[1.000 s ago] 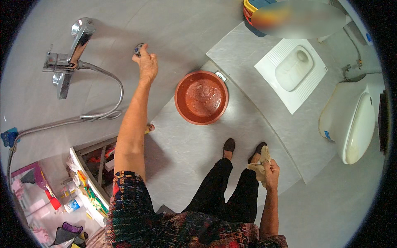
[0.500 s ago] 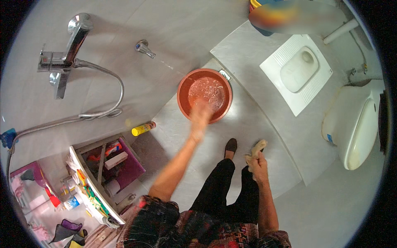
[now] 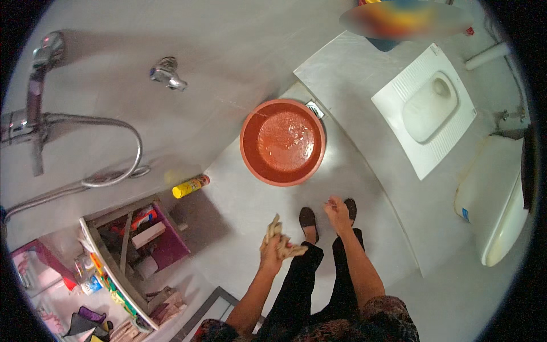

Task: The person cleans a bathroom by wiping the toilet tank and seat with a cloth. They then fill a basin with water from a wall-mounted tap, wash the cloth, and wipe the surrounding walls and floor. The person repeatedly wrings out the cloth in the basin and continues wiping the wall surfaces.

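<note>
My left hand [image 3: 270, 254] is closed on a crumpled beige cloth [image 3: 277, 232], held in front of my left leg. Parts of the cloth stick out above the fingers and to the right. To its right, my right hand [image 3: 337, 213] hovers near my right shoe with its fingers curled in, and nothing shows in them. Beyond both hands a round reddish-brown basin [image 3: 246, 139] stands on the floor with shallow, shimmering water [image 3: 288, 139] in it. Neither hand touches the basin.
A wall tap [image 3: 168, 74] is at the upper left, beside a shower mixer with a metal hose [image 3: 137, 142]. A yellow can [image 3: 191, 186] stands by the wall near a cluttered cabinet [image 3: 119, 268]. On the right are a raised step, a squat toilet [image 3: 430, 111] and a white sink [image 3: 496, 199].
My left hand has drawn back from the basin and now holds the cloth, which my right hand held before. My right hand has moved up and left. The view has shifted.
</note>
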Available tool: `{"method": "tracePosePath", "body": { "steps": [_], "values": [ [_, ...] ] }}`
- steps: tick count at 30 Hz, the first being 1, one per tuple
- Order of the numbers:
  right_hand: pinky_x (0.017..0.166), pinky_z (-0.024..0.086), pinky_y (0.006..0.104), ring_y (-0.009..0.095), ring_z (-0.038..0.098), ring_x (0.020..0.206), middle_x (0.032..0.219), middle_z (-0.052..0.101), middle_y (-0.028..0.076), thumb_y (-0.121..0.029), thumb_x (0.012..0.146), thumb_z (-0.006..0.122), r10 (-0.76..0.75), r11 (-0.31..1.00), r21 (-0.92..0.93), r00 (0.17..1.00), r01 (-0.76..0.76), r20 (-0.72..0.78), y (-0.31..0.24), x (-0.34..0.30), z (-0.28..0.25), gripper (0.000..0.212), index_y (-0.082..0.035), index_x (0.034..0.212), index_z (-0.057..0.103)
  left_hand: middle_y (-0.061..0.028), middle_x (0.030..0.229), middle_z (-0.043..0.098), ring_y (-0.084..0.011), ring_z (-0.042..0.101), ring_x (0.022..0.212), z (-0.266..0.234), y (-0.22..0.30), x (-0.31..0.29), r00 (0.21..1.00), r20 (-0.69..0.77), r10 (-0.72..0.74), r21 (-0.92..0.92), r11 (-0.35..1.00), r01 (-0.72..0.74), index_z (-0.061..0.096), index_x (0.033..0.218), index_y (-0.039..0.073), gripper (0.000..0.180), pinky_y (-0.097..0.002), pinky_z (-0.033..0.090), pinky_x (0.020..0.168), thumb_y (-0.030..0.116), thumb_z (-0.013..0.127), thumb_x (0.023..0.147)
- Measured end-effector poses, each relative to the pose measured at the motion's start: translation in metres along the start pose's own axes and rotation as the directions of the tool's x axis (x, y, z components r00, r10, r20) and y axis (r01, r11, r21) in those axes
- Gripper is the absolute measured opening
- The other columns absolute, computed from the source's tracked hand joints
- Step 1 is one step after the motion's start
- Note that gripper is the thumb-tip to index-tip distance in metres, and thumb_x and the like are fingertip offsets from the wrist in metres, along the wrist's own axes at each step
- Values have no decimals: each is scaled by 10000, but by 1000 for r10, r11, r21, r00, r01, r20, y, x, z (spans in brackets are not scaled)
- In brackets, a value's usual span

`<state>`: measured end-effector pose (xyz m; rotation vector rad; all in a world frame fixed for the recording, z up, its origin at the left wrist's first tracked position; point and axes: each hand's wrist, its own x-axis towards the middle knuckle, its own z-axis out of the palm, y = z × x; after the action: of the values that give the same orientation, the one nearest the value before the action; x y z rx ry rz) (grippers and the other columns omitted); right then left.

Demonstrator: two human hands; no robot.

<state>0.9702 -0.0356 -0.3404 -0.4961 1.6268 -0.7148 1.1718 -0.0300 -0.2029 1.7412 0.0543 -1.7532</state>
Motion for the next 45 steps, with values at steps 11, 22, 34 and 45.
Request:
{"method": "tracePosePath", "body": {
  "steps": [11, 22, 34, 45],
  "values": [
    [667, 514, 406, 270, 606, 871, 1037, 587, 138, -159, 752, 668, 221, 847, 498, 975, -186, -11, 97, 252, 89, 492, -12, 1179, 472, -144, 955, 584, -240, 607, 776, -65, -8, 42, 980, -162, 112, 35, 994, -108, 421, 1210, 33, 400, -380, 542, 667, 154, 506, 839],
    [655, 481, 333, 228, 590, 741, 877, 613, 128, -13, 687, 567, 7, 997, 72, 951, 16, -308, 53, 264, 39, 270, 97, 934, 576, -155, 978, 581, -214, 622, 748, -38, -25, 49, 998, -29, 51, 43, 998, -49, 424, 1172, -30, 331, -374, 549, 696, 105, 462, 872],
    [667, 467, 338, 242, 582, 760, 902, 612, 155, -42, 690, 579, -44, 998, 33, 958, 55, -283, 25, 280, -1, 311, 96, 968, 584, -151, 981, 577, -207, 619, 771, -16, -25, 45, 999, -23, 23, 50, 999, -22, 424, 1160, -29, 326, -345, 552, 685, 124, 482, 878],
    [567, 456, 379, 196, 537, 589, 709, 588, 102, -105, 702, 572, -121, 970, -240, 919, 30, -375, 61, 316, -20, 218, 72, 820, 616, -131, 992, 578, -212, 630, 787, -13, -23, 41, 999, 5, -31, 2, 1000, 31, 410, 1181, -10, 324, -354, 551, 697, 112, 489, 892]
  ]
}}
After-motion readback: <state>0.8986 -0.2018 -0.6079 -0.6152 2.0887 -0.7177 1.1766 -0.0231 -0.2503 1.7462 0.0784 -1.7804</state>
